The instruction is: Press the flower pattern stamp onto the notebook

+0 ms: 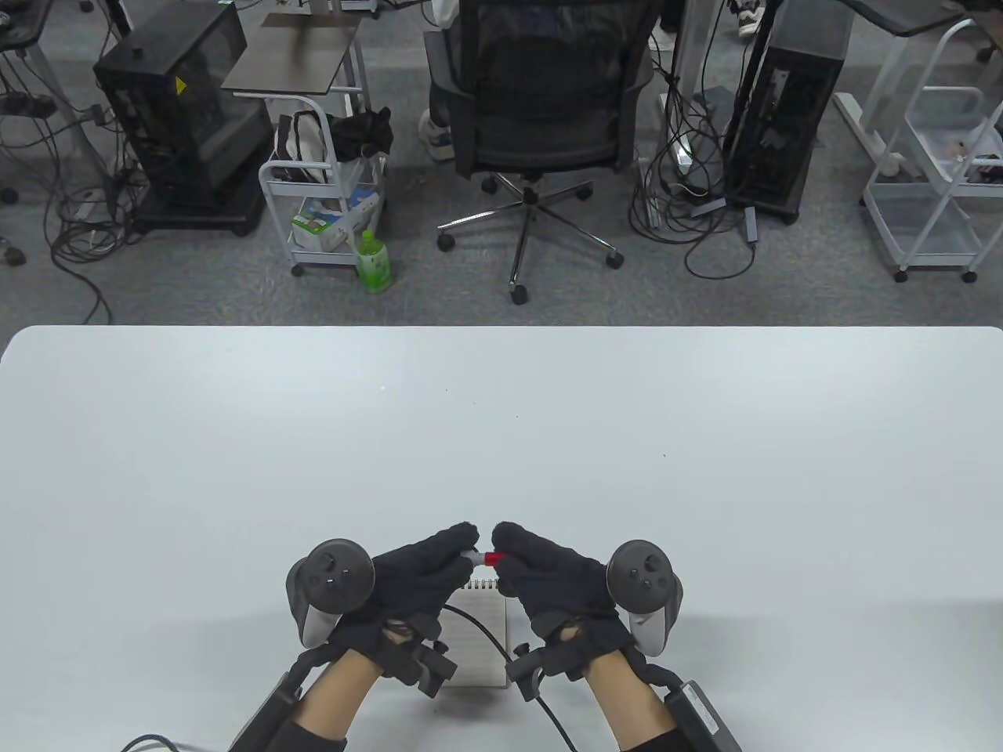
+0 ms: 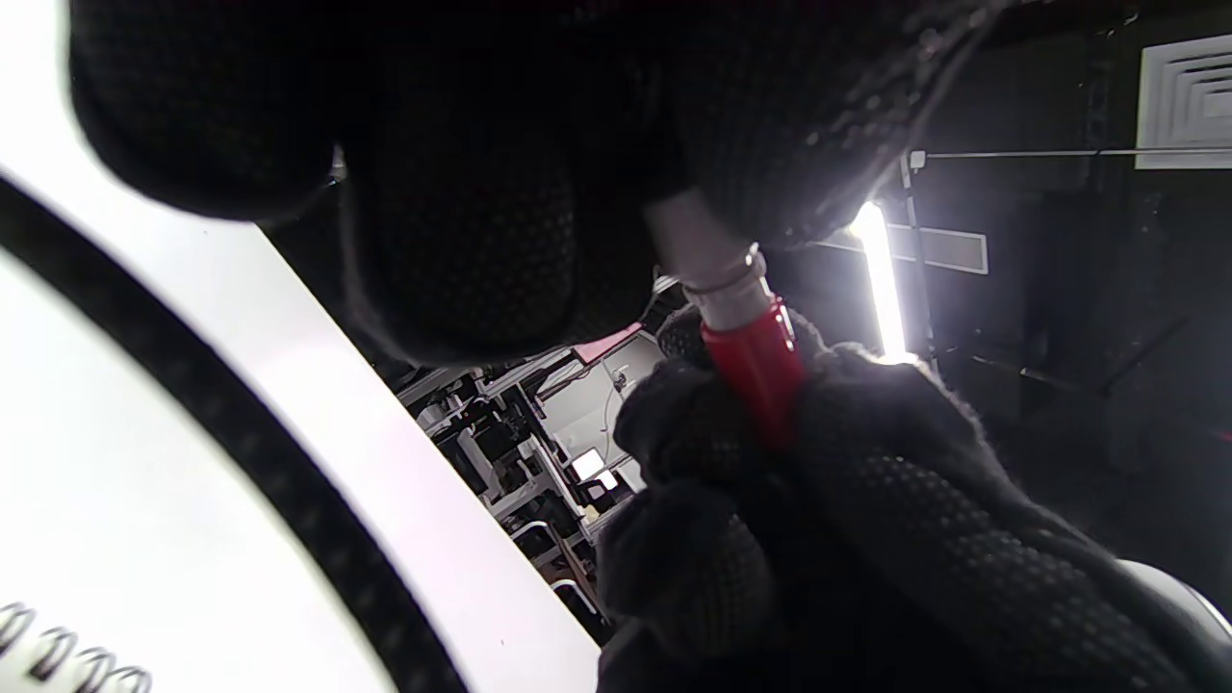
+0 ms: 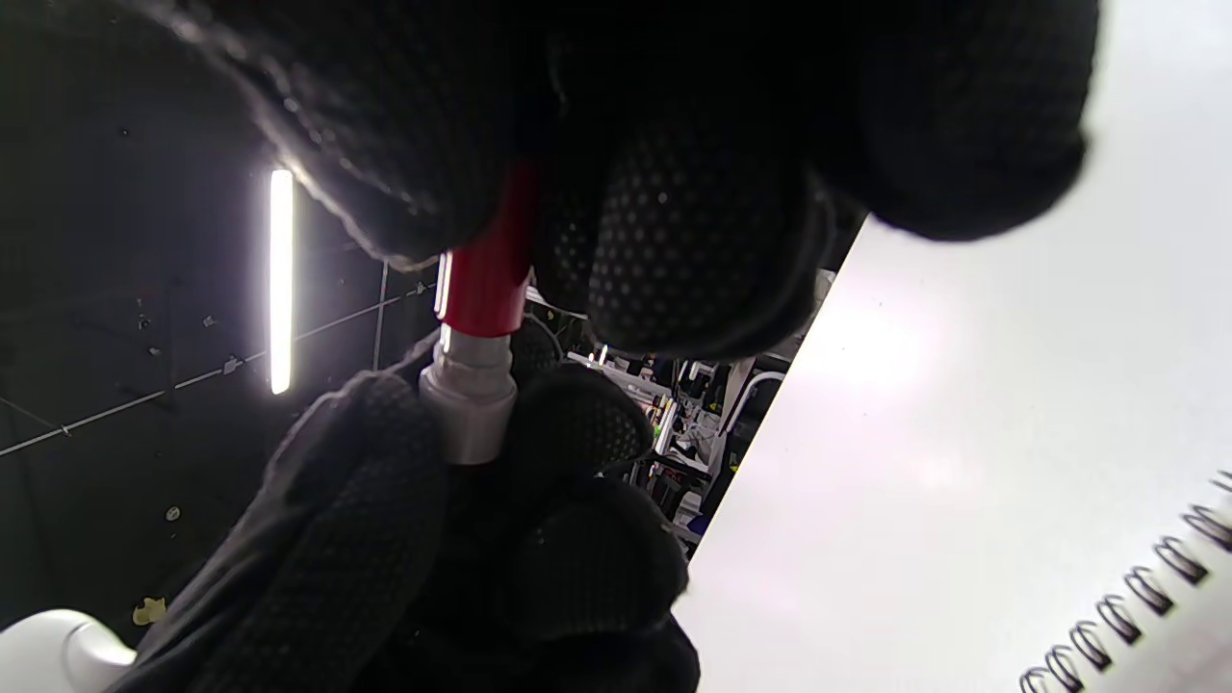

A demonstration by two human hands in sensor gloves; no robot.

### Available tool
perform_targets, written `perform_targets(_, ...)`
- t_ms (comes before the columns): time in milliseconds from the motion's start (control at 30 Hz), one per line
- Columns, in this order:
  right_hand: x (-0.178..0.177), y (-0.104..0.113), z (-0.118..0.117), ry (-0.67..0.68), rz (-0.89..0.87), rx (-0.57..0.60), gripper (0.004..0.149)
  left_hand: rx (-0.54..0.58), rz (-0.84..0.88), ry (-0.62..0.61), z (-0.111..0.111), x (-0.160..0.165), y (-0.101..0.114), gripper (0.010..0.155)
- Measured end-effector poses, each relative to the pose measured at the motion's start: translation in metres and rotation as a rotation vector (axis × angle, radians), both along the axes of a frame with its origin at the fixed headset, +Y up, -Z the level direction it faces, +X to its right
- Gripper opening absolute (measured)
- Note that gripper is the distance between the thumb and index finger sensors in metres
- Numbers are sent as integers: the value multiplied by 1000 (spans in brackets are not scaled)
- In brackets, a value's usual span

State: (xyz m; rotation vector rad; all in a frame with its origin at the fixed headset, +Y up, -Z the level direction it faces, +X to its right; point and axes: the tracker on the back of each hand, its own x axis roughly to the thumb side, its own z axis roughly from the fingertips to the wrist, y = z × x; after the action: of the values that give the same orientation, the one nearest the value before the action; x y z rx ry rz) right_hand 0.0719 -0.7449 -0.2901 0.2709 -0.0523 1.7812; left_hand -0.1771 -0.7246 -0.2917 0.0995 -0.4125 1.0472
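Both gloved hands hold a small stamp above the near edge of the table. My left hand (image 1: 439, 560) grips its white end (image 1: 472, 556); my right hand (image 1: 533, 560) grips its red end (image 1: 494, 558). The left wrist view shows the white part (image 2: 707, 260) joined to the red part (image 2: 760, 371), the right wrist view likewise, with the red part (image 3: 486, 279) and the white part (image 3: 472, 404). A spiral-bound notebook (image 1: 478, 634) lies flat under and between the hands; its wire coil shows in the wrist views (image 2: 58, 654) (image 3: 1126, 606).
The white table (image 1: 501, 439) stretches away beyond the hands. Glove cables (image 1: 482, 627) cross over the notebook. Beyond the far edge an office chair (image 1: 541, 117), carts and computer cases stand on the floor.
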Motion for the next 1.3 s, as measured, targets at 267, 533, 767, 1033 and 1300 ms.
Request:
perform_targets(267, 0, -2, -1, -1, 42, 24, 49, -22, 9, -24, 0, 1, -5, 50)
perform_targets(533, 7, 1, 0, -63, -6, 40, 49, -26, -42, -6, -2, -13, 15, 49)
perform_targets(767, 22, 3, 0, -97, -13, 40, 49, 4, -431, 136, -12, -65, 33, 49)
perform_targets(1033, 27, 1, -3, -90, 49, 39, 49, -124, -935, 312, -23, -120, 4, 49)
perform_targets(1300, 25, 1, -3, -78, 113, 49, 49, -181, -1196, 296, -30, -136, -37, 50)
